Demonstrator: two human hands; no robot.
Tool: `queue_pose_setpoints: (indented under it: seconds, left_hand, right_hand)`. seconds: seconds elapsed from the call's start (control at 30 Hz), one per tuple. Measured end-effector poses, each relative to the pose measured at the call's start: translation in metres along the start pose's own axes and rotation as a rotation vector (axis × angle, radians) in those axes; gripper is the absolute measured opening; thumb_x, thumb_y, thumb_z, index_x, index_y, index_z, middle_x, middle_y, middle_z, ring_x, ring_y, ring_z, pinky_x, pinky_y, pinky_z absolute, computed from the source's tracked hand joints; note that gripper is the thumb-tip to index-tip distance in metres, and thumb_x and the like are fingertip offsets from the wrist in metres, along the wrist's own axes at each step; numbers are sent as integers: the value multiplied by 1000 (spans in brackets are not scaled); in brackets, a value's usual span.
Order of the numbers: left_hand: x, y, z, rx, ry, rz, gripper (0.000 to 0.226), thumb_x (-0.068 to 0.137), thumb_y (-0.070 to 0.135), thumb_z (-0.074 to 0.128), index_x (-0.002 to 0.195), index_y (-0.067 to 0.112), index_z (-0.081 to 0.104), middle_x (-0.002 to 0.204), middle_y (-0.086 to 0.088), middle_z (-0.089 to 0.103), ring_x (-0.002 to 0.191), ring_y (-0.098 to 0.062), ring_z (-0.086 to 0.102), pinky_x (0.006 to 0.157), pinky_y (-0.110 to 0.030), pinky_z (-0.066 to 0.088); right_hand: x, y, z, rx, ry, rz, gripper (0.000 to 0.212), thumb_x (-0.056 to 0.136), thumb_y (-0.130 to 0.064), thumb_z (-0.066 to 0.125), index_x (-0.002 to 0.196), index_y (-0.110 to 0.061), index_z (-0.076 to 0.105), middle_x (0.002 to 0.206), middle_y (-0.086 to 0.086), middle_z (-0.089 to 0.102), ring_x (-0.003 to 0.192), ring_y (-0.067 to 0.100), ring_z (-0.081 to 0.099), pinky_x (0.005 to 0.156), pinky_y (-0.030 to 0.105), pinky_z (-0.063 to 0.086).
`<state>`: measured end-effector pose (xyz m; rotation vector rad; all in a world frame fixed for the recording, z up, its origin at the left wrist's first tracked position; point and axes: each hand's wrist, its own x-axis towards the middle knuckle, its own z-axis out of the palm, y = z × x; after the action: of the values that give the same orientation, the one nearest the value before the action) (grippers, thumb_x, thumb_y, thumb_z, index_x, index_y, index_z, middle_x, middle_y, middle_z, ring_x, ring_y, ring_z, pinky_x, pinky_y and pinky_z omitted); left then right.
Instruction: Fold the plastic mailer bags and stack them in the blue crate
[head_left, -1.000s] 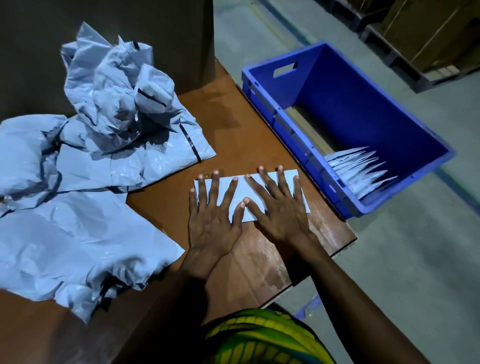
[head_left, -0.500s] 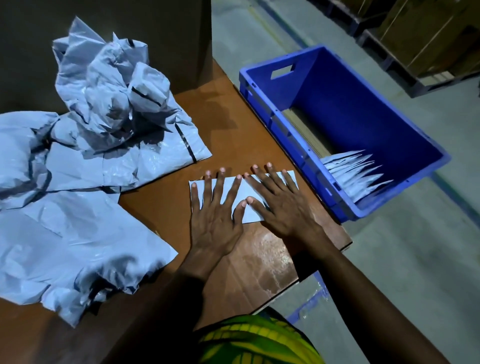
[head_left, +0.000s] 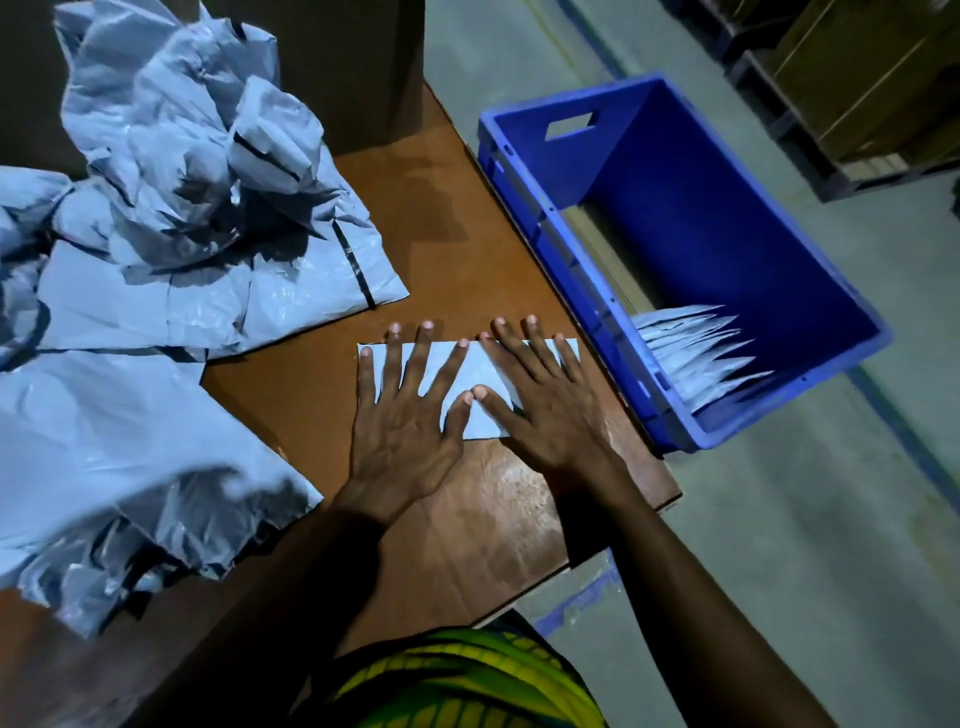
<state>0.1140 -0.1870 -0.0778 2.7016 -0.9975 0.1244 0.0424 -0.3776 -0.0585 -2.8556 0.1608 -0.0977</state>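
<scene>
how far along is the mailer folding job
Done: several folded mailers stand in the blue crate. In hand: the left hand and right hand press one folded mailer flat on the table. Left: a crumpled heap of unfolded mailers.

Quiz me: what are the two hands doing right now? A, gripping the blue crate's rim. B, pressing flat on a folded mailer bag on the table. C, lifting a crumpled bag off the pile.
B: the left hand and right hand lie fingers spread on the folded mailer bag on the table.
</scene>
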Motion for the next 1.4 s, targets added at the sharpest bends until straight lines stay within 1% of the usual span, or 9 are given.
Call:
queue_pose_setpoints:
  seconds: [0.13,0.27,0.37,0.6,0.8,1.03,1.23,1.33,1.4]
  left_hand:
    - [-8,0,-10,-111,16,-6,58,111,48,27,165,28,22,174,-3,7,161,-26,-2,128,-56,6]
    - [-31,6,-28,-167,148,48,38,107,26,46,140,15,61,154,-10,51,145,-32,42,113,-49,37]
    - [-42,5,-26,-107,97,38,32,105,26,48,130,22,67,142,-3,59,130,-30,52,99,-46,38]
    - [-44,-6,-24,-259,83,31,33,106,32,49,132,31,68,143,8,59,130,-24,51,98,-46,41]
    - [-51,-18,-25,-303,256,137,25,96,3,62,116,8,76,119,-11,69,107,-34,61,92,-47,51]
    - [-54,-21,-18,-353,221,70,27,94,9,63,117,13,76,119,-5,69,111,-32,61,94,-49,49]
    - [-54,-22,-21,-388,242,73,23,96,12,64,114,13,78,116,-4,70,109,-31,62,92,-49,50]
    - [-55,-23,-18,-399,250,58,23,96,14,64,114,14,78,117,-2,70,111,-30,62,93,-48,49]
    - [-56,-23,-16,-406,253,40,23,96,15,64,114,16,78,118,-1,69,112,-29,62,95,-48,48]
  right_hand:
    - [-17,-5,-10,285,249,50,44,105,-37,62,146,-20,58,154,-5,53,149,13,39,121,47,34]
    - [-46,-14,-8,160,443,78,24,99,-27,71,121,-18,74,122,-1,69,116,20,61,96,43,49]
    - [-60,-22,3,127,397,131,21,99,-28,69,119,-22,75,125,-5,67,119,20,60,96,41,47]
    - [-45,-37,-6,136,325,117,22,97,-29,70,118,-30,76,131,-9,65,123,17,56,98,35,45]
    - [-41,-51,13,151,302,93,23,102,-31,62,121,-30,74,133,-11,65,127,17,54,98,35,43]
    - [0,-60,8,156,289,25,27,99,-32,61,123,-28,74,133,-6,67,123,19,56,95,37,44]
    - [4,-49,9,185,175,-15,29,104,-42,57,130,-40,69,141,-16,59,131,15,47,102,39,40]
    - [-1,-18,-8,187,147,-6,35,106,-43,55,140,-38,62,154,-11,51,145,13,39,117,26,25]
    - [-13,-1,-11,93,88,43,45,110,-52,44,154,-41,47,168,-11,32,158,11,17,128,31,8]
